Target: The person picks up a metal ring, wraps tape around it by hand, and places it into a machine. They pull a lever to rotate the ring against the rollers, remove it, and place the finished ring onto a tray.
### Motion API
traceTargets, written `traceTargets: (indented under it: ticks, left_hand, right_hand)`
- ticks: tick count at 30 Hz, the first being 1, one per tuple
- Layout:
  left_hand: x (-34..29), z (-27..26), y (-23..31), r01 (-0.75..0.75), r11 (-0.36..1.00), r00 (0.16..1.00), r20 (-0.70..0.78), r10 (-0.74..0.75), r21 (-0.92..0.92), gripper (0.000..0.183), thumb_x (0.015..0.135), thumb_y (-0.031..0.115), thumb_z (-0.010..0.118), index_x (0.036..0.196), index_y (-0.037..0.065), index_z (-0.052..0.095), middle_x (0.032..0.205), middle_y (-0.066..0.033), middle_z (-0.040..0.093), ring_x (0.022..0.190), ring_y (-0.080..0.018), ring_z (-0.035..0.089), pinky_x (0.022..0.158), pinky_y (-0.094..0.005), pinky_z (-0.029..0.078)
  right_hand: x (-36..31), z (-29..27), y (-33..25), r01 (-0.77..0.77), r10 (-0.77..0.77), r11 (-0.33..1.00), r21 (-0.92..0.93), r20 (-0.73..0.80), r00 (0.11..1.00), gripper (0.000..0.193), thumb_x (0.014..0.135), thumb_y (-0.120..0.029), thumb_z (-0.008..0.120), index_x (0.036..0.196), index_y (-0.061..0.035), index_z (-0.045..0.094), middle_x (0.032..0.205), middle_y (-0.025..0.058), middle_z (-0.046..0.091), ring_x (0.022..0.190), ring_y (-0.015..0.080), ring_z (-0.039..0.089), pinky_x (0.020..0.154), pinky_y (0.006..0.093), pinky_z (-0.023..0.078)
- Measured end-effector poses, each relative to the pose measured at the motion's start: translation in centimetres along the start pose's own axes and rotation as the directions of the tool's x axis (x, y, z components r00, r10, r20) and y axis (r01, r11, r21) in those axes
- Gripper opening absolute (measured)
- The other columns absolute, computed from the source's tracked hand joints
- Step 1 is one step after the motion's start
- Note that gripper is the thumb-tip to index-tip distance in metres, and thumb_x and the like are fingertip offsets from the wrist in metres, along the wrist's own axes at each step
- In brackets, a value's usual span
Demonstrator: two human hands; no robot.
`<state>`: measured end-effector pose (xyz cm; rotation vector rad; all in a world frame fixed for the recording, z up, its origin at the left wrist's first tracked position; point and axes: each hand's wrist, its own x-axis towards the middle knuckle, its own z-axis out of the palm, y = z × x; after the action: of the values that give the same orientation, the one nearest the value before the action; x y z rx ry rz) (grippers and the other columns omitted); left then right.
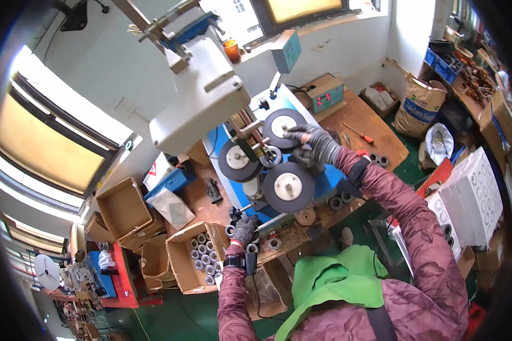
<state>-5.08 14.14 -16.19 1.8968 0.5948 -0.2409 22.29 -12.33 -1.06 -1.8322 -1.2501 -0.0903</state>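
My right hand (323, 146), in a grey striped glove, reaches over a bench machine. Its fingers are stretched out and apart, the tips at the hub of the upper dark wheel (275, 123). Two more dark wheels with pale hubs, the left wheel (227, 165) and the front wheel (304, 192), stand around a small grey ring (273, 157) at the machine's middle. My left hand (245, 229), gloved too, is closed at the machine's front left, beside a black knob (235, 213) and several grey rings. What its fingers grip, if anything, is hidden.
A cardboard box (182, 267) of grey rings stands left of my left forearm. The machine's white head (202, 102) overhangs the wheels. On the wooden bench (375, 122) lie an orange-handled screwdriver (365, 137) and a control box (326, 98). A sack (418, 105) stands far right.
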Motion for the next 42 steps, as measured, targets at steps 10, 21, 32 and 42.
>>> traceTargets:
  ticks: [10,21,32,42]
  left_hand:
    - [-3.0,3.1,1.3,-0.24,0.667,0.589,-0.44,0.678,0.705,0.017,0.089,0.025,0.051,0.081,0.012,0.058,0.058,-0.0142,0.055,0.051,-0.033,0.054,0.047,-0.0428,0.038]
    - [-2.6,2.5,0.2,-0.288,0.571,0.414,-0.437,0.798,0.769,0.008,0.082,0.019,0.057,0.078,0.012,0.055,0.059,-0.0107,0.053,0.051,-0.0307,0.053,0.045,-0.0406,0.039]
    - [-4.9,2.0,2.8,-0.385,0.704,0.632,-0.385,0.672,0.597,0.029,0.085,0.027,0.053,0.103,0.005,0.055,0.075,-0.0165,0.06,0.073,-0.0348,0.059,0.063,-0.0446,0.046]
    - [-11.1,-0.6,9.4,-0.435,0.89,0.693,-0.58,0.428,0.136,0.027,0.091,0.017,0.05,0.111,0.0,0.054,0.093,-0.0109,0.063,0.084,-0.0182,0.06,0.074,-0.0313,0.048]
  right_hand:
    - [-11.2,-12.1,2.0,-0.168,0.114,0.941,-0.294,-0.192,0.975,0.024,0.079,-0.016,0.064,0.101,-0.0054,0.062,0.089,0.0115,0.062,0.075,0.0216,0.061,0.068,0.0316,0.049]
    - [-7.9,-11.5,-2.0,-0.045,0.023,0.973,-0.227,-0.097,0.995,0.02,0.08,-0.017,0.063,0.095,-0.0041,0.063,0.085,0.0124,0.064,0.077,0.0273,0.062,0.068,0.0345,0.05]
    - [10.3,-11.5,-19.0,0.216,-0.122,0.95,0.226,-0.366,0.923,0.028,0.08,-0.023,0.063,0.101,-0.0055,0.062,0.097,0.0126,0.06,0.096,0.0236,0.057,0.084,0.0308,0.045]
    - [12.0,-11.3,-19.9,0.314,-0.215,0.907,0.279,-0.335,0.917,0.01,0.078,-0.013,0.063,0.084,-0.0053,0.063,0.08,0.0082,0.063,0.074,0.0188,0.062,0.068,0.0292,0.049]
